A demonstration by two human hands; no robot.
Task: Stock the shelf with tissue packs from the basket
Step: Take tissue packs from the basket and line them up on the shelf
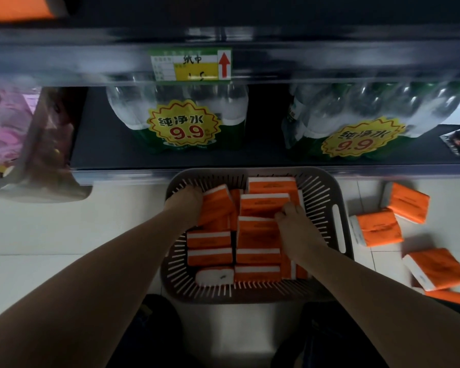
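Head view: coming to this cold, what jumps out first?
The gray slatted basket on the floor, packed with orange tissue packs, sits dead center. The left hand grips a tilted pack at its far-left side, and the right hand curls over a middle pack. More loose packs lie on the tiles to the right. On the shelf behind, bottled-water bundles carry yellow 9.9 stickers.

Water-bottle pack (177, 120), second pack (356, 123), pink bag (8, 128), price tag (190, 64)
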